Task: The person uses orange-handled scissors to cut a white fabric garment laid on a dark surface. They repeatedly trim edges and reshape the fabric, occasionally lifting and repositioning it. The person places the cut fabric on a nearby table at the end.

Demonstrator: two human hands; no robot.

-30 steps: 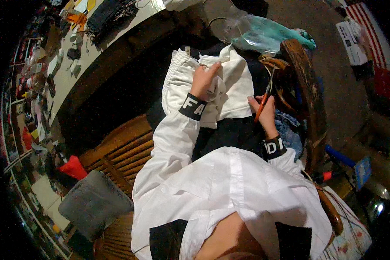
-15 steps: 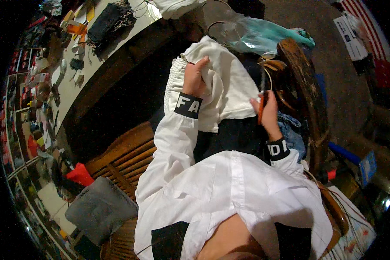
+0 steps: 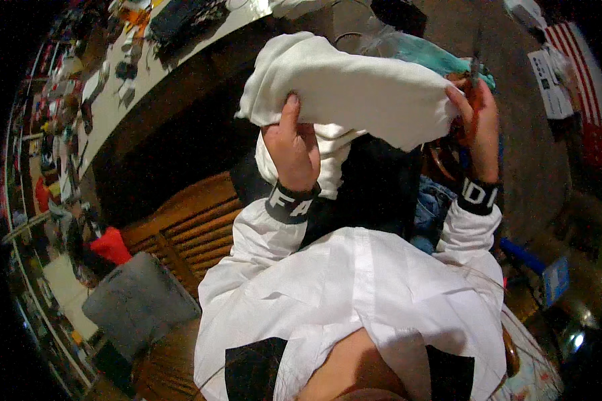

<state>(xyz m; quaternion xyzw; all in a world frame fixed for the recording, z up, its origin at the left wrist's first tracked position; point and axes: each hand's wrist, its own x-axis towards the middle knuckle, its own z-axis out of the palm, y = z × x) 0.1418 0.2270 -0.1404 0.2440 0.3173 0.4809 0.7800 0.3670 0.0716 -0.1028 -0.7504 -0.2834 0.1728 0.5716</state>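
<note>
A white cloth garment (image 3: 361, 87) is stretched out sideways in front of me, above my dark-clothed lap. My left hand (image 3: 293, 152) grips its left part, thumb on top and fingers underneath. At the right end, the thumb and fingers of my right hand (image 3: 484, 130) pinch the garment's edge. That same hand also keeps hold of what look like scissors (image 3: 475, 69) with an orange-red handle, the dark blades pointing away from me; the handle is mostly covered by my fingers. Gathered folds of the white cloth hang below my left hand.
I sit on a slatted wooden bench (image 3: 180, 217) with a grey cushion (image 3: 140, 297) on its left. A cluttered pale counter (image 3: 107, 123) curves along the far left. Beyond the garment lies a teal plastic bag (image 3: 425, 53). Blue denim (image 3: 429, 210) rests beside my right leg.
The garment has been lifted and spread out to the right. My right hand moved up and right, taking the cloth's edge while keeping the scissors; my left hand shifted slightly nearer.
</note>
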